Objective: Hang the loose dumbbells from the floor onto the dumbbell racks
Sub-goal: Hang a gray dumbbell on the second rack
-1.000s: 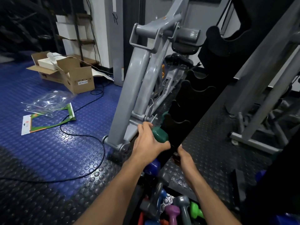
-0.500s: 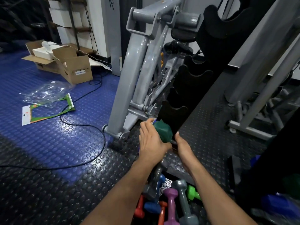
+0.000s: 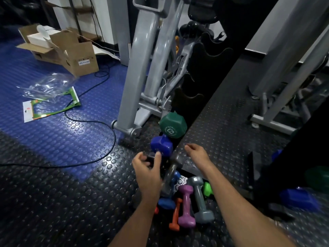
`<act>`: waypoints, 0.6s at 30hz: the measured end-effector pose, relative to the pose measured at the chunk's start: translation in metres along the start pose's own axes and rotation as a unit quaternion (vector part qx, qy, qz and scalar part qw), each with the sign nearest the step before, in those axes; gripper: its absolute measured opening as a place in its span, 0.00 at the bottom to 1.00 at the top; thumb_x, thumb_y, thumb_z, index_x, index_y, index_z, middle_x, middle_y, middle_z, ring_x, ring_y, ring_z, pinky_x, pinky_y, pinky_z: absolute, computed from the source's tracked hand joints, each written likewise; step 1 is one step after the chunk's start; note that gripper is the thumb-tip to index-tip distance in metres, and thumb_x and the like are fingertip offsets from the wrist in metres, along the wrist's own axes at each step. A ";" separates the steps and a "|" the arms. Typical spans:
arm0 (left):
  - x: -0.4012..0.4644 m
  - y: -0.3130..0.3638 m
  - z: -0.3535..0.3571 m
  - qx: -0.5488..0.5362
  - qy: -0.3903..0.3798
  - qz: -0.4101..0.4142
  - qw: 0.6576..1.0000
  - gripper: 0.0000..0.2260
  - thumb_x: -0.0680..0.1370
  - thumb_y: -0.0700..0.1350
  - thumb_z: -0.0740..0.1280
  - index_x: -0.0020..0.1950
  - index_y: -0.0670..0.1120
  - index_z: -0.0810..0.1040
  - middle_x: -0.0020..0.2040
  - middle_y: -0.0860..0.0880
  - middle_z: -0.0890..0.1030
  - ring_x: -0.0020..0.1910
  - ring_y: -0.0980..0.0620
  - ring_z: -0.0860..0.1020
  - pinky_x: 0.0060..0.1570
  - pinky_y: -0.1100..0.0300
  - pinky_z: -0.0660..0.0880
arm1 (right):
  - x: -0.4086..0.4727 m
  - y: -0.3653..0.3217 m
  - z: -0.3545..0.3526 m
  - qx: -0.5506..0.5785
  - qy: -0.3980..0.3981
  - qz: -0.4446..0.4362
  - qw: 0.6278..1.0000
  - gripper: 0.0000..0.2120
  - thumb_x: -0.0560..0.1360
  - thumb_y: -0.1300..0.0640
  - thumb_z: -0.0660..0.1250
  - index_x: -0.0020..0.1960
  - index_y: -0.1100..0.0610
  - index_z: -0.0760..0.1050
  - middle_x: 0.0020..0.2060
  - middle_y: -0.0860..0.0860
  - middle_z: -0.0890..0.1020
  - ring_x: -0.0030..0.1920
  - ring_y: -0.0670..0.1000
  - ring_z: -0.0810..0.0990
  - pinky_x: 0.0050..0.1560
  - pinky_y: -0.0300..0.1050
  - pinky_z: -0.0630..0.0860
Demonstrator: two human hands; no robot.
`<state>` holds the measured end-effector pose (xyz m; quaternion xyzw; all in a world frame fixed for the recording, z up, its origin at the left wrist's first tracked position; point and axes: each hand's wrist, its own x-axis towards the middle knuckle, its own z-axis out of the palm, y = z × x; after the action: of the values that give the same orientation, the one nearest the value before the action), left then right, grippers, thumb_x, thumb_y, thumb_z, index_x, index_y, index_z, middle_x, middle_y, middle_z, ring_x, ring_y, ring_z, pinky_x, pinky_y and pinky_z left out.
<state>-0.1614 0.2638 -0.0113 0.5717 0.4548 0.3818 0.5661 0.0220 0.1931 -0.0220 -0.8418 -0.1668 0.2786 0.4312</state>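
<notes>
A green dumbbell (image 3: 172, 126) now rests in a low cradle of the black notched rack (image 3: 204, 56), with a blue dumbbell (image 3: 161, 146) in the cradle just below it. My left hand (image 3: 147, 168) hovers under the blue one, fingers spread and curled, holding nothing. My right hand (image 3: 196, 154) is beside the rack's right edge, loosely open and empty. On the floor between my forearms lie several loose dumbbells: purple (image 3: 186, 205), grey (image 3: 200, 198), orange (image 3: 175, 217), bright green (image 3: 207, 188) and blue (image 3: 166, 202).
A grey exercise machine frame (image 3: 142, 65) stands right behind the rack. A black cable (image 3: 99, 157) loops across the studded floor on the left. Cardboard boxes (image 3: 71, 50) and a plastic bag (image 3: 48, 84) lie farther left. More blue and green dumbbells (image 3: 299, 200) sit at right.
Both hands set the green dumbbell into the rack cradle, let go of it and drew back downward. The camera has tilted down, showing more of the floor pile.
</notes>
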 end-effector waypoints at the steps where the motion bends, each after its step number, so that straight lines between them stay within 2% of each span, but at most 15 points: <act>1: 0.000 -0.015 -0.001 0.000 0.002 -0.032 0.999 0.27 0.76 0.61 0.72 0.67 0.46 0.70 0.55 0.47 0.77 0.48 0.51 0.78 0.42 0.66 0.75 | 0.001 0.006 0.002 -0.026 0.000 0.003 1.000 0.18 0.81 0.50 0.66 0.67 0.56 0.79 0.59 0.52 0.84 0.60 0.53 0.81 0.63 0.46 0.75; 3: 0.003 -0.040 0.001 0.017 -0.013 -0.093 0.995 0.24 0.77 0.60 0.71 0.62 0.44 0.73 0.51 0.46 0.79 0.45 0.52 0.79 0.41 0.62 0.75 | 0.003 0.015 0.007 -0.078 -0.005 -0.001 0.997 0.16 0.81 0.52 0.66 0.66 0.57 0.80 0.59 0.53 0.84 0.58 0.52 0.80 0.60 0.44 0.74; 4: 0.008 -0.056 0.003 0.033 -0.032 -0.122 0.991 0.25 0.76 0.62 0.72 0.59 0.44 0.74 0.50 0.46 0.79 0.45 0.51 0.79 0.43 0.58 0.76 | 0.006 0.020 0.010 -0.105 -0.008 -0.002 0.994 0.16 0.82 0.52 0.66 0.66 0.58 0.79 0.59 0.54 0.84 0.57 0.51 0.80 0.58 0.43 0.74; 5: 0.015 -0.070 0.006 0.060 -0.059 -0.148 0.985 0.28 0.73 0.66 0.72 0.56 0.43 0.76 0.49 0.44 0.80 0.46 0.47 0.81 0.46 0.54 0.77 | 0.009 0.023 0.012 -0.130 -0.011 -0.001 0.991 0.16 0.82 0.52 0.66 0.66 0.58 0.79 0.59 0.54 0.84 0.55 0.51 0.80 0.56 0.42 0.73; 7: 0.034 -0.117 0.014 0.132 -0.117 -0.183 0.967 0.38 0.65 0.75 0.72 0.53 0.41 0.80 0.46 0.39 0.82 0.47 0.40 0.83 0.46 0.52 0.80 | 0.021 0.031 0.019 -0.164 -0.010 0.001 0.986 0.16 0.81 0.52 0.67 0.66 0.57 0.79 0.59 0.54 0.84 0.54 0.51 0.80 0.54 0.41 0.74; 9: 0.055 -0.164 0.021 0.218 -0.148 -0.194 0.945 0.44 0.56 0.81 0.72 0.52 0.45 0.83 0.47 0.43 0.85 0.45 0.44 0.85 0.48 0.47 0.84 | 0.030 0.038 0.025 -0.184 -0.012 -0.002 0.983 0.18 0.80 0.51 0.69 0.67 0.56 0.78 0.60 0.54 0.84 0.54 0.51 0.81 0.54 0.41 0.75; 11: 0.063 -0.174 0.019 0.241 -0.186 -0.204 0.930 0.44 0.53 0.79 0.74 0.56 0.50 0.81 0.51 0.49 0.85 0.48 0.49 0.85 0.53 0.49 0.84 | 0.039 0.044 0.031 -0.189 -0.016 -0.001 0.982 0.20 0.78 0.50 0.71 0.68 0.54 0.77 0.60 0.53 0.83 0.53 0.51 0.81 0.53 0.41 0.75; 13: 0.062 -0.169 0.019 0.246 -0.237 -0.211 0.916 0.46 0.51 0.74 0.78 0.62 0.50 0.80 0.55 0.52 0.85 0.53 0.52 0.84 0.58 0.53 0.81 | 0.048 0.050 0.038 -0.194 -0.029 -0.001 0.981 0.23 0.77 0.50 0.73 0.69 0.56 0.76 0.61 0.54 0.83 0.57 0.53 0.82 0.55 0.41 0.75; 15: 0.057 -0.163 0.016 0.277 -0.276 -0.223 0.893 0.58 0.44 0.77 0.77 0.69 0.49 0.76 0.63 0.50 0.83 0.60 0.50 0.82 0.63 0.52 0.79 | 0.056 0.056 0.046 -0.218 -0.054 -0.005 0.974 0.28 0.74 0.48 0.75 0.71 0.57 0.74 0.63 0.56 0.82 0.61 0.56 0.81 0.58 0.43 0.75; 17: 0.051 -0.163 0.016 0.305 -0.312 -0.229 0.870 0.68 0.43 0.75 0.78 0.77 0.45 0.67 0.71 0.46 0.76 0.69 0.45 0.77 0.69 0.50 0.75 | 0.062 0.064 0.053 -0.233 -0.070 -0.005 0.970 0.32 0.72 0.47 0.77 0.71 0.57 0.74 0.62 0.55 0.82 0.61 0.56 0.81 0.55 0.41 0.73; 18: 0.047 -0.158 0.017 0.321 -0.324 -0.220 0.862 0.69 0.44 0.73 0.78 0.78 0.43 0.62 0.73 0.44 0.74 0.71 0.43 0.74 0.70 0.49 0.73 | 0.064 0.068 0.056 -0.223 -0.070 -0.003 0.972 0.31 0.72 0.48 0.78 0.70 0.57 0.74 0.60 0.54 0.82 0.59 0.55 0.81 0.53 0.39 0.72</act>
<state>-0.1457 0.2950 -0.1730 0.6987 0.4574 -0.1263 0.5355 0.0410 0.2236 -0.1250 -0.8947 -0.2570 0.2911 0.2206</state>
